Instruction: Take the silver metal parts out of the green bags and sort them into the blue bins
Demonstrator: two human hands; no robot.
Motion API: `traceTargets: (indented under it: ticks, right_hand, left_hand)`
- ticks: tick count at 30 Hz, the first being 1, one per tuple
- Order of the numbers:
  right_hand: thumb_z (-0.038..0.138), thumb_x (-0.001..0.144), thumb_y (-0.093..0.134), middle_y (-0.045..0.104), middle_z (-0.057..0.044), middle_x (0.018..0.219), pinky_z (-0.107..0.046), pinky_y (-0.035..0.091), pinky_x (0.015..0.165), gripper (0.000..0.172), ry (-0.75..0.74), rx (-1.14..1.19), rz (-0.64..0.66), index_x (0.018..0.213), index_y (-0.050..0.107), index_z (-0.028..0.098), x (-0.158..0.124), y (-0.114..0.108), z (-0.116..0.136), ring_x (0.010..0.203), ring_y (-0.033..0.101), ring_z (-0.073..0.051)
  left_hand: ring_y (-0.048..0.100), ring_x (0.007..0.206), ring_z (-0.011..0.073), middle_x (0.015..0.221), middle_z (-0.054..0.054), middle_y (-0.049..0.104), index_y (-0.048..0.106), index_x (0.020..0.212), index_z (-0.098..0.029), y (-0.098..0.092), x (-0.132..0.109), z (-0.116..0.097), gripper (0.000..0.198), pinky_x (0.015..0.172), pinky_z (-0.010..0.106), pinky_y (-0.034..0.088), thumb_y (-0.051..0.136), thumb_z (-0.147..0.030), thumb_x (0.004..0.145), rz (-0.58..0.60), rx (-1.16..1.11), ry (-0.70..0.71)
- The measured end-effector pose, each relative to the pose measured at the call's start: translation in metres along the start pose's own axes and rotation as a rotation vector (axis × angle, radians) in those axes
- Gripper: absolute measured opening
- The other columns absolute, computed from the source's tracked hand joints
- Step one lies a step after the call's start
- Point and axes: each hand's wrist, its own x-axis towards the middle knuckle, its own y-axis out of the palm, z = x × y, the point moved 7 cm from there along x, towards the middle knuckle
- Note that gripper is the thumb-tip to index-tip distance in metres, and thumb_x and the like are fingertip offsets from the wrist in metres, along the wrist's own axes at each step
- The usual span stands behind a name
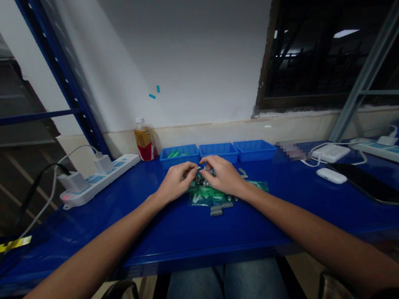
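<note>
My left hand [177, 182] is closed in a pinch, with a small shiny metal piece [198, 168] at its fingertips. Close beside it, my right hand [223, 174] has thumb and fingers curled together; whatever they hold is too small to make out. Under and between both hands lies a pile of small metal parts and green pieces [208, 193] on clear plastic bags [199, 201]. Several grey metal blocks [216, 210] rest on the blue table [195, 237] in front of the pile, and another metal block [242, 171] lies beyond my right wrist.
Three blue bins [218, 153] line the wall; the left one contains green pieces [174, 154]. A drink bottle [145, 141] and a power strip [105, 180] stand to the left. On the right are a phone [374, 186], a white case [331, 176], cables and another power strip [396, 154].
</note>
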Motion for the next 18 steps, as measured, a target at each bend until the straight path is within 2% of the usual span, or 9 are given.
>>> traceTargets:
  ticks: [2, 7, 10, 13, 18]
  right_hand:
    - [0.021, 0.086, 0.052, 0.06, -0.006, 0.087, -0.031, 0.041, 0.077, 0.017, -0.04, -0.009, 0.004, 0.103, 0.055, 0.018, 0.0, -0.001, 0.004, 0.084, 0.054, -0.019]
    - [0.023, 0.088, 0.049, 0.06, -0.007, 0.088, -0.033, 0.04, 0.078, 0.013, -0.107, -0.066, 0.035, 0.096, 0.058, 0.019, 0.0, 0.0, 0.011, 0.087, 0.053, -0.02]
    - [0.027, 0.089, 0.048, 0.06, -0.006, 0.086, -0.032, 0.04, 0.077, 0.015, -0.077, -0.086, 0.006, 0.088, 0.06, 0.019, 0.003, -0.007, 0.001, 0.085, 0.053, -0.02]
    - [0.029, 0.088, 0.048, 0.059, -0.006, 0.082, -0.032, 0.04, 0.077, 0.019, 0.038, -0.128, -0.084, 0.079, 0.061, 0.018, 0.006, -0.023, -0.032, 0.084, 0.054, -0.02]
    - [0.034, 0.084, 0.05, 0.058, -0.009, 0.082, -0.033, 0.04, 0.078, 0.023, 0.369, -0.287, -0.211, 0.076, 0.064, 0.016, -0.007, -0.056, -0.118, 0.083, 0.054, -0.023]
  left_hand:
    - [0.059, 0.076, 0.0167, 0.084, 0.005, 0.067, 0.062, 0.094, -0.014, 0.001, 0.0, 0.0, 0.03, 0.069, 0.025, 0.042, 0.04, -0.034, 0.091, 0.015, 0.01, 0.004]
    - [0.057, 0.069, 0.0155, 0.074, 0.003, 0.064, 0.06, 0.081, -0.014, 0.006, -0.001, 0.001, 0.037, 0.065, 0.024, 0.04, 0.033, -0.037, 0.093, 0.079, 0.03, 0.014]
    - [0.058, 0.075, 0.0167, 0.081, 0.004, 0.066, 0.063, 0.087, -0.015, 0.007, 0.0, 0.007, 0.036, 0.069, 0.026, 0.042, 0.033, -0.036, 0.094, 0.105, 0.066, 0.008]
    - [0.059, 0.085, 0.0192, 0.092, 0.006, 0.067, 0.065, 0.095, -0.016, 0.01, 0.002, 0.017, 0.027, 0.077, 0.028, 0.042, 0.04, -0.027, 0.09, 0.129, 0.146, 0.009]
    - [0.058, 0.086, 0.0202, 0.092, 0.007, 0.066, 0.068, 0.095, -0.018, 0.018, 0.001, 0.029, 0.024, 0.081, 0.032, 0.043, 0.048, -0.019, 0.082, 0.198, 0.243, 0.05]
